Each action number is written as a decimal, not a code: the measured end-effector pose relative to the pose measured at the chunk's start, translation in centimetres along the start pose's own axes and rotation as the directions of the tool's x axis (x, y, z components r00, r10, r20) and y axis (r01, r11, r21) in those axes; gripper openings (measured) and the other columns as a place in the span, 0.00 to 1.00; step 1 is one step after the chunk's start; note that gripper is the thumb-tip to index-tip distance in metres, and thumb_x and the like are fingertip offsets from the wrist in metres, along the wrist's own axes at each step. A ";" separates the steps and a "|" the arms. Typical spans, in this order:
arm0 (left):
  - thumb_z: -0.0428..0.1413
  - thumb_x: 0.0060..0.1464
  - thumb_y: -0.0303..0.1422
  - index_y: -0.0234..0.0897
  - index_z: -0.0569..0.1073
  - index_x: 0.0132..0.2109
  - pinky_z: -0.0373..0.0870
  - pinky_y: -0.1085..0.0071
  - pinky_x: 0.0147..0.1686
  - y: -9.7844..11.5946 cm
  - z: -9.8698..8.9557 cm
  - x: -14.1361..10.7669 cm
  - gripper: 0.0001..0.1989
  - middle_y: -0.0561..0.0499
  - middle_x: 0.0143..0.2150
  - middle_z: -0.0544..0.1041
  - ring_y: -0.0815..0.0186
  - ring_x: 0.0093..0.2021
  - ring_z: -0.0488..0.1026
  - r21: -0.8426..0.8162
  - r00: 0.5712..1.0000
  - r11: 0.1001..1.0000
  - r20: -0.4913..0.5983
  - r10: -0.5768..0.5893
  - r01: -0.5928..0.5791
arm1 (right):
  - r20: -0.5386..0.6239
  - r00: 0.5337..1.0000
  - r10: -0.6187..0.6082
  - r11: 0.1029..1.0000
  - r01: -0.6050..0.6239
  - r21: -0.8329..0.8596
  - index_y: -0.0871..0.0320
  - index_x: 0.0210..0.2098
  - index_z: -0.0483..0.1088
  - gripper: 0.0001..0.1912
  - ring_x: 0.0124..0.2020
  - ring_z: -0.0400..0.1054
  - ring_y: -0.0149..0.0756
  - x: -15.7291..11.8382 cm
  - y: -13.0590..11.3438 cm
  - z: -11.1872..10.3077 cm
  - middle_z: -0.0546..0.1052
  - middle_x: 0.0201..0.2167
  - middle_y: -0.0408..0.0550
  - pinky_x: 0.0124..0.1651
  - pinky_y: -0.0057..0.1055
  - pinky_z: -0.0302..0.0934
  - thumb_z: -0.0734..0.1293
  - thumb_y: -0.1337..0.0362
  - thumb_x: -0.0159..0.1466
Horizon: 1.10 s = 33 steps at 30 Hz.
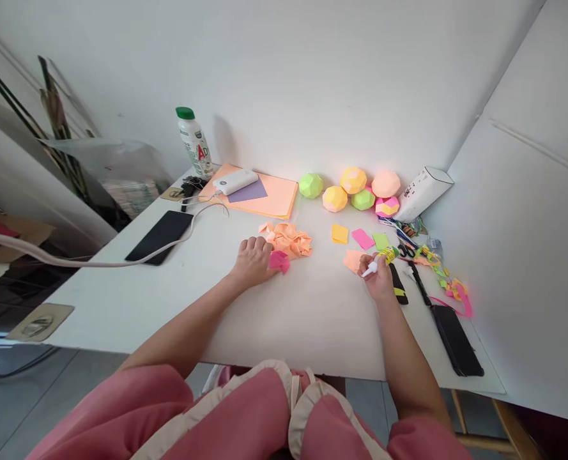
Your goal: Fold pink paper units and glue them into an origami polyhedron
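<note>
My left hand [253,260] is closed, its fingers curled against a pink folded paper piece [280,261] low over the table. Just behind that piece lies a heap of peach folded paper pieces [291,239]. In my right hand [379,281] is a small glue bottle [388,254] with a yellow-green label, tilted so its white nozzle points down and left. Under and beside the bottle is a stack of peach paper squares [353,259]. Orange squares [340,234], pink squares [363,239] and green squares [381,241] lie behind it.
Several faceted paper balls [353,181] line the wall. Peach sheets [274,191] carry a white power bank [236,181]; a bottle [196,144] stands left. A black tablet [161,236], a cable [121,263], scissors [407,250] and a black phone [456,342] lie around.
</note>
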<state>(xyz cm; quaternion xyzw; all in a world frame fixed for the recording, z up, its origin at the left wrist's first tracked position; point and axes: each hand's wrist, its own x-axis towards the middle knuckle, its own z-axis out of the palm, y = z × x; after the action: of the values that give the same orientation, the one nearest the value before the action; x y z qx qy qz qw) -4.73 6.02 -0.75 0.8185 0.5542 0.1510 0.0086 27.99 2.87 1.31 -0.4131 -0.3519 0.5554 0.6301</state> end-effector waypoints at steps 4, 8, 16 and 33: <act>0.55 0.47 0.47 0.35 0.73 0.36 0.60 0.56 0.43 -0.5 -0.3 0.3 0.18 0.38 0.39 0.71 0.49 0.43 0.66 -0.024 0.985 0.996 0.152 -0.077 0.082 | 0.003 1.000 -0.017 0.999 0.017 -0.048 0.54 0.30 0.61 0.23 0.17 0.61 0.24 -0.2 0.6 0.1 0.73 0.26 0.39 0.19 0.23 0.55 0.69 0.44 0.51; 0.52 0.51 0.42 0.37 0.72 0.28 0.62 0.58 0.40 -0.1 -0.6 0.5 0.14 0.43 0.35 0.72 0.55 0.38 0.68 -0.135 0.985 0.988 0.162 -0.051 0.074 | 0.010 1.000 -0.029 0.994 0.030 -0.108 0.55 0.30 0.61 0.21 0.16 0.60 0.23 -0.3 1.0 0.0 0.73 0.26 0.40 0.18 0.23 0.55 0.68 0.44 0.54; 0.56 0.51 0.40 0.38 0.75 0.33 0.65 0.69 0.35 2.6 -1.7 -1.0 0.10 0.50 0.31 0.71 0.66 0.32 0.67 -0.889 0.980 0.457 0.118 0.159 0.032 | 0.055 0.997 -0.054 0.992 0.060 -0.114 0.55 0.31 0.62 0.18 0.15 0.60 0.23 -1.3 0.6 1.0 0.73 0.27 0.39 0.17 0.24 0.54 0.67 0.48 0.56; 0.61 0.49 0.33 0.33 0.72 0.30 0.67 0.67 0.39 5.8 -1.0 -2.6 0.08 0.52 0.26 0.71 0.70 0.29 0.69 -0.696 0.860 -0.507 0.381 0.340 0.509 | 0.166 0.968 -0.187 0.973 0.205 -0.103 0.53 0.35 0.62 0.15 0.17 0.63 0.25 -4.4 0.2 13.0 0.70 0.28 0.38 0.20 0.26 0.58 0.70 0.54 0.56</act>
<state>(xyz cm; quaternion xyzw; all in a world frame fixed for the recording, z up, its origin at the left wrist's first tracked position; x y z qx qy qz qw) -0.63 1.31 0.61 0.3284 0.1866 0.3409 0.8609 15.53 0.18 6.54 -0.3688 -0.4714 0.4987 0.6269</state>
